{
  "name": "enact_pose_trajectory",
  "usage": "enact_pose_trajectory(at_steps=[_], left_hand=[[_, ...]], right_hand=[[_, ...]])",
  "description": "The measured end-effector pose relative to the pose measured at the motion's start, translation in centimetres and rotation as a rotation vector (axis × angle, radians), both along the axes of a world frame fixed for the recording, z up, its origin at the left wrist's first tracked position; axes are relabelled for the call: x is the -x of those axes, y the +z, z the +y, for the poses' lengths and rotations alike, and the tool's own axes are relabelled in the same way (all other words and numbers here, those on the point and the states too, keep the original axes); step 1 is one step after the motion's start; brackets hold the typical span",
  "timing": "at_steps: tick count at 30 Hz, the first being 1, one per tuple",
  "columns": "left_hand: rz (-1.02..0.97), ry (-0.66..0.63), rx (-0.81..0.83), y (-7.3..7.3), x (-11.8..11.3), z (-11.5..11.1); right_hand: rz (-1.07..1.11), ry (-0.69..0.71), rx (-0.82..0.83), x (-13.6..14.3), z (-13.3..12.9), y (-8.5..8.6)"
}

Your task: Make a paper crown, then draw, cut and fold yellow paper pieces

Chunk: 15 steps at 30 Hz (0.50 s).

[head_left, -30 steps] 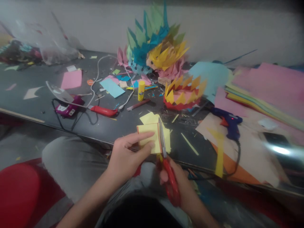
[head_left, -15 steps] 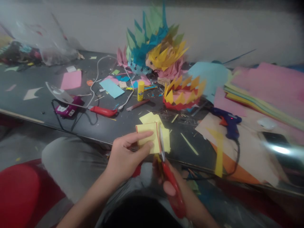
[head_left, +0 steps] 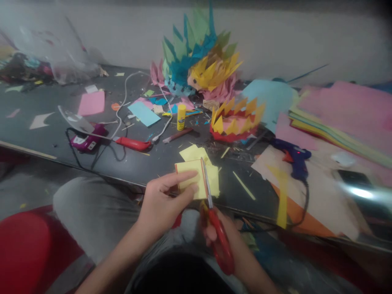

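Observation:
My left hand [head_left: 167, 196] pinches a square of yellow paper [head_left: 190, 166] with reddish-orange edges, thumb and index finger lying across its face. In my right hand [head_left: 211, 234] is a pair of scissors with red handles [head_left: 223, 249]. Their blades lie along the right edge of the yellow paper and look closed or nearly so. Beneath and behind that square, more yellow paper pieces [head_left: 213, 179] lie on the dark table near its front edge. The fingers of my right hand are partly hidden behind the handles.
A yellow glue stick [head_left: 181, 118], a red-handled tool [head_left: 133, 143] and a blue glue gun [head_left: 294, 157] lie around the table [head_left: 119, 167]. A yellow-and-red paper ring [head_left: 235, 122] stands before a spiky paper figure [head_left: 199, 61]. Coloured sheets [head_left: 346, 110] are stacked at right.
The scissors' blades have closed along the yellow paper's right edge, and the red handles have drawn together and shifted slightly left. My left hand holds the paper almost unmoved.

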<state>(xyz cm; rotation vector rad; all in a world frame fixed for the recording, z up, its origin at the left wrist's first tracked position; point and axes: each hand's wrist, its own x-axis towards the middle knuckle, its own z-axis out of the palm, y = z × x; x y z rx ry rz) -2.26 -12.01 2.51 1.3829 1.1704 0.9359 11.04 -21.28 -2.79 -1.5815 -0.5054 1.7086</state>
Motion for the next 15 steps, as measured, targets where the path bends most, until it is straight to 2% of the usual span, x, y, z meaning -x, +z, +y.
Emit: enact_pose_trajectory(at_steps=[6, 8, 10, 12, 15], left_hand=[[0.006, 0.012, -0.006, -0.1, 0.0, 0.0], [0.013, 0.018, -0.002, -0.2, 0.1, -0.1], [0.023, 0.013, 0.002, -0.5, 0.1, -0.1], [0.030, 0.016, 0.016, -0.8, 0.4, -0.1], [0.055, 0.054, 0.033, -1.7, 1.2, 0.0]], right_hand=[[0.087, -0.090, 0.087, 0.2, 0.5, 0.7], [0.083, -0.057, -0.003, 0.0, 0.4, 0.6], [0.031, -0.002, -0.162, -0.3, 0.2, 0.4], [-0.010, -0.001, -0.268, -0.8, -0.1, 0.3], [-0.083, -0.080, -0.202, -2.4, -0.5, 0.9]])
